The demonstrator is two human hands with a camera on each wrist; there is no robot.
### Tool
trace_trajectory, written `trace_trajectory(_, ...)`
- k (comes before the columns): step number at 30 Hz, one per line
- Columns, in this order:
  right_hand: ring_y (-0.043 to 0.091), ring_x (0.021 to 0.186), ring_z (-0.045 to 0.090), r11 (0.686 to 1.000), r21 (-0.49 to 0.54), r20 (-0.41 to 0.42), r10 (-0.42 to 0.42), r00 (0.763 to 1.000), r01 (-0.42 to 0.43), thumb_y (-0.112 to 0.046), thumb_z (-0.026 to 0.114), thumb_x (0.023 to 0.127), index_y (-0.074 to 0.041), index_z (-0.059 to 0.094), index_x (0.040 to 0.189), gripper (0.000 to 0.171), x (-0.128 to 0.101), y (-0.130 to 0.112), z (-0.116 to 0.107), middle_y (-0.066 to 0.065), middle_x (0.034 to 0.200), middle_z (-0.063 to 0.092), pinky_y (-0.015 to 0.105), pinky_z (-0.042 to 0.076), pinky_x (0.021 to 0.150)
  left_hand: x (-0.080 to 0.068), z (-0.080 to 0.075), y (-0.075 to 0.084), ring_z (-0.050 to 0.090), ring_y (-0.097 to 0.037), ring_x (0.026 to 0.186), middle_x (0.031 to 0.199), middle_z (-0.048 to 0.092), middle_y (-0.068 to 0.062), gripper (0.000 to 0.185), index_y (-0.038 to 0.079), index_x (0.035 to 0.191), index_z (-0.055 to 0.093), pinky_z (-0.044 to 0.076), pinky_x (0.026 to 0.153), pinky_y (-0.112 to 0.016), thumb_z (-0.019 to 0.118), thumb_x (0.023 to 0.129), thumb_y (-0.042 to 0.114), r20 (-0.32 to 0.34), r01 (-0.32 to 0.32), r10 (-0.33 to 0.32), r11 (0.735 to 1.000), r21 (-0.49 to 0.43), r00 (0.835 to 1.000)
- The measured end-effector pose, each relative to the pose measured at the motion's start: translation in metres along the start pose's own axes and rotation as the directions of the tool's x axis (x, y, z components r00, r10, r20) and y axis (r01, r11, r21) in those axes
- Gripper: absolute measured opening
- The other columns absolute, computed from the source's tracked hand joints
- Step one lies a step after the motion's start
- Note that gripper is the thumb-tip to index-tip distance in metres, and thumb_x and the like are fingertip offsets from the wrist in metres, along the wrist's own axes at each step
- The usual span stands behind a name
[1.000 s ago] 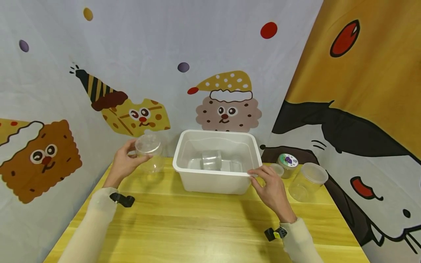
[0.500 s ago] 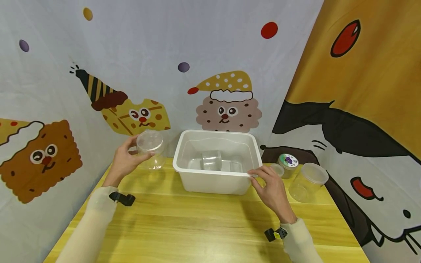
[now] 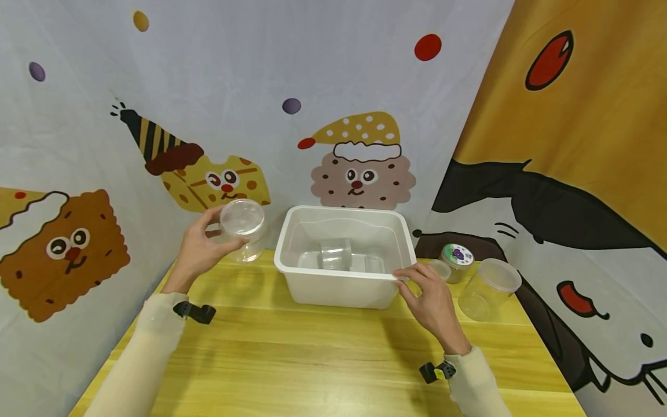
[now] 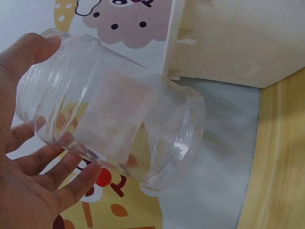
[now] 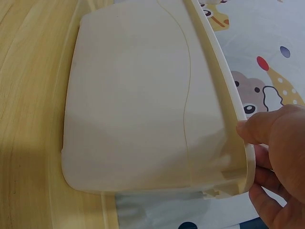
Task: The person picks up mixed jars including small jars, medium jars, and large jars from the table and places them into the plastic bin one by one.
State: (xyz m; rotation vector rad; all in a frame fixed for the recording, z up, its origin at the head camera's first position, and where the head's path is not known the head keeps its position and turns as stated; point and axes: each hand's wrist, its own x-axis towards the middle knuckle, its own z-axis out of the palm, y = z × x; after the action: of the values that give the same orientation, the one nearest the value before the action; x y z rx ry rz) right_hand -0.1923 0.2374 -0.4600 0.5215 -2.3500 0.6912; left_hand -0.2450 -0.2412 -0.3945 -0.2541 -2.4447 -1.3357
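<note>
1. Clear jar [image 3: 242, 227] is in your left hand [image 3: 202, 250], off the counter [image 3: 312, 353], tipped on its side with the lidded end facing you, just left of the white bin [image 3: 345, 253].
2. Left fingers [image 4: 57, 191] are curled round the jar body, thumb [image 4: 28, 47] over the top side. The wrist view shows the wrap sits near one end, so the other end sticks out free toward the bin. Looks like a carry grip, not a twist grip.
3. Jar looks empty: you can see the wall print straight through it in the left wrist view.
4. Your right hand [image 3: 431, 301] is on the bin's near right corner. Thumb [image 5: 259, 126] sits over the rim lip, fingers [image 5: 271, 179] tuck under it, so it's pinching the rim. My read: you're holding the bin so it can't slide on the smooth wood.
5. Bin sits at the back of the counter against the wall sheet, open side up. At least two clear jars [image 3: 336, 253] already lie on its floor; exact count is hard to tell, since they're transparent.
6. Right of the bin, by your right hand:
   - a small clear jar [image 3: 440, 269], partly hidden
   - a jar with a printed lid [image 3: 455, 259]
   - a larger clear jar [image 3: 487, 291], leaning
</note>
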Motion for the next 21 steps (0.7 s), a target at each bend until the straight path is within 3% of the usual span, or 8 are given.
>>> trace_trajectory(10,0.015,0.091,0.059,1.000,0.002,-0.006,-0.008,1.000,0.008,-0.011,0.084,0.086,-0.018,0.079,0.103,0.019,0.000,0.000,0.000,-0.003,0.099,0.071,0.037,0.052,0.072,0.004,0.001,0.017,0.053,-0.025,0.124,0.136,0.059,-0.010,0.083,0.016,0.148,0.051,0.049,0.103,-0.051,0.093,0.077,0.026,-0.016,-0.065,0.065,0.997,0.030,0.998)
trace_trajectory(21,0.016,0.095,0.061,1.000,0.003,0.003,-0.003,1.000,0.003,-0.012,0.083,0.087,-0.018,0.079,0.104,0.019,0.000,0.000,-0.001,-0.002,0.100,0.071,0.039,0.054,0.075,0.009,0.003,0.039,0.054,-0.030,0.127,0.140,0.059,-0.014,0.085,0.011,0.148,0.052,0.050,0.102,-0.060,0.094,0.074,0.018,-0.009,-0.180,0.180,0.982,0.051,0.984)
